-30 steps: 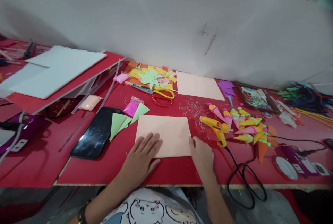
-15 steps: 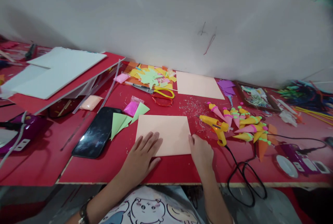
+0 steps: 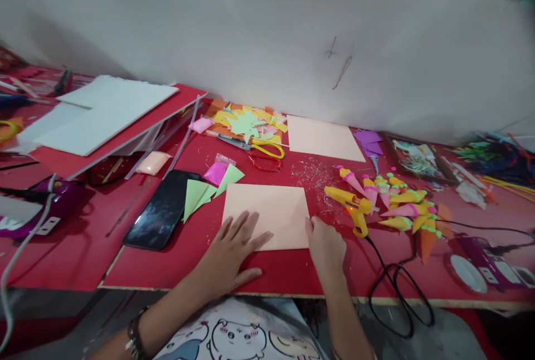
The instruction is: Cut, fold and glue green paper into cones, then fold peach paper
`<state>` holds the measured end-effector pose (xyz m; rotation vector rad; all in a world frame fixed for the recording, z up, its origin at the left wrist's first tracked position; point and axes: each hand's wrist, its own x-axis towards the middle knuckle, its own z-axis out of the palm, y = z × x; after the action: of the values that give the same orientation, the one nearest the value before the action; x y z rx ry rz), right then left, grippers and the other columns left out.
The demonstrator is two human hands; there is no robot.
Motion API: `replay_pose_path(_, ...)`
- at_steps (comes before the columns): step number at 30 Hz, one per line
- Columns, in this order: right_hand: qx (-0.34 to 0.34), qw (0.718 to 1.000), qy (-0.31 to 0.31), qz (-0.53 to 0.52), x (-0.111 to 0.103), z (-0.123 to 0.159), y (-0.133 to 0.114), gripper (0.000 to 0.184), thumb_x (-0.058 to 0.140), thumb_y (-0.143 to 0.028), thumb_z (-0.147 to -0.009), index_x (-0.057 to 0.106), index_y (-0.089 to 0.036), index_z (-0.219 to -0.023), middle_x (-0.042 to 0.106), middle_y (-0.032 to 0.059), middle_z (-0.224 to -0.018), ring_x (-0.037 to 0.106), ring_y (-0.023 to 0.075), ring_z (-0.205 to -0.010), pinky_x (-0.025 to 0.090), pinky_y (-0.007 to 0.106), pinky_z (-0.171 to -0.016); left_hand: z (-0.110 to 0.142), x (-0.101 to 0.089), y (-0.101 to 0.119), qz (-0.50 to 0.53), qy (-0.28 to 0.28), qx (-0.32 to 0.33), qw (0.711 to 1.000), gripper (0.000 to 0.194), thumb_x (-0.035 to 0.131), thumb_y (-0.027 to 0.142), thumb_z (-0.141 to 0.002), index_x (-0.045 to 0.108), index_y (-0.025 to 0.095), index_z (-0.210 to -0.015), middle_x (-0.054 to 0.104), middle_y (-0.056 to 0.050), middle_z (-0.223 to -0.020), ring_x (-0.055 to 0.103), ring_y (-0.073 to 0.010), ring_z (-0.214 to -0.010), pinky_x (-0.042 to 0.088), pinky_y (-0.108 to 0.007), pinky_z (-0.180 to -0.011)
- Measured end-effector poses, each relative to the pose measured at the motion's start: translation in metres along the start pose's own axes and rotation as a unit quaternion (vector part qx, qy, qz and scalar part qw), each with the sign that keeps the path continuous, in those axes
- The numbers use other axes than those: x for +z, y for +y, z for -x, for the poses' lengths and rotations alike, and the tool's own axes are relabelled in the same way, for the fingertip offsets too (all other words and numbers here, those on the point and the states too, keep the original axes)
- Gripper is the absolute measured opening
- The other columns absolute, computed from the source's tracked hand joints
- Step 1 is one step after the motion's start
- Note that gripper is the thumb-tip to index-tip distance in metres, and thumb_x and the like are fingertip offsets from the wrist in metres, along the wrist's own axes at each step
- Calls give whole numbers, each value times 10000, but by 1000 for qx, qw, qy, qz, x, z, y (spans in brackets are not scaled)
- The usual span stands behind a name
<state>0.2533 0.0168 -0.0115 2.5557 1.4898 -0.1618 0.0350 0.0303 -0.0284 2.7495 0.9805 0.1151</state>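
Observation:
A pale peach sheet of paper (image 3: 276, 204) lies on the red table in front of me. My left hand (image 3: 236, 248) rests on its lower left part, fingers spread and thumb apart, off the paper's near edge. At the sheet's lower right edge is my right hand (image 3: 326, 243), its fingers curled in and the thumb and forefinger closed on the paper's edge; the fingertips are partly hidden. Light green folded paper pieces (image 3: 198, 197) lie beyond the left hand, beside a black phone (image 3: 163, 212). A yellow glue gun (image 3: 351, 207) lies right of the sheet.
Small yellow and pink paper cones (image 3: 401, 208) are heaped on the right, near a looped black cord (image 3: 397, 287). Scissors (image 3: 265, 149), paper scraps (image 3: 246, 123) and a second peach sheet (image 3: 326, 140) lie toward the wall. White boards (image 3: 112, 109) are stacked at left.
My left hand's fingers have spread wider, with the thumb sliding nearer to me and off the paper. My right hand stays at the sheet's edge. The view has shifted slightly left.

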Motion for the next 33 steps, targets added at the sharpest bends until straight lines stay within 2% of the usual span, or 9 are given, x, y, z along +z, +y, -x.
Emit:
replay_pose_path(7, 4, 1000, -7, 0, -1, 0, 0, 336, 280, -375, -868, 572, -210, -844, 646, 86, -719, 630, 220, -678, 436, 302, -565, 0, -2, -2, 33, -6, 38, 999, 676, 340, 644, -746, 150, 372, -1335, -27, -45, -1443, 32, -377, -1282, 119, -575, -975)
replay_pose_path(14, -2, 1000, -10, 8, -2, 2, -1, 329, 278, -343, -869, 574, -198, -869, 645, 97, -723, 631, 230, -684, 436, 310, -569, 2, -3, -4, 40, -2, 48, 998, 631, 327, 612, -774, 197, 347, -1333, 29, -42, -1444, 38, -362, -1286, 86, -566, -986)
replay_pose_path(22, -5, 1000, -13, 13, -3, 2, -2, 332, 275, -347, -870, 571, -196, -877, 645, 102, -734, 631, 216, -685, 436, 305, -578, 1, -2, -5, 47, -15, 48, 998, 641, 315, 628, -766, 199, 349, -1331, 25, -48, -1443, 12, -349, -1291, 77, -559, -991)
replay_pose_path(33, -4, 1000, 5, 13, 1, 0, -2, 321, 298, -349, -866, 579, -195, -851, 645, 97, -705, 631, 232, -675, 441, 309, -554, -1, -5, -6, 64, -31, 70, 995, 763, 356, 734, -649, 179, 410, -1316, -65, -43, -1440, -15, -425, -1264, 16, -629, -942)
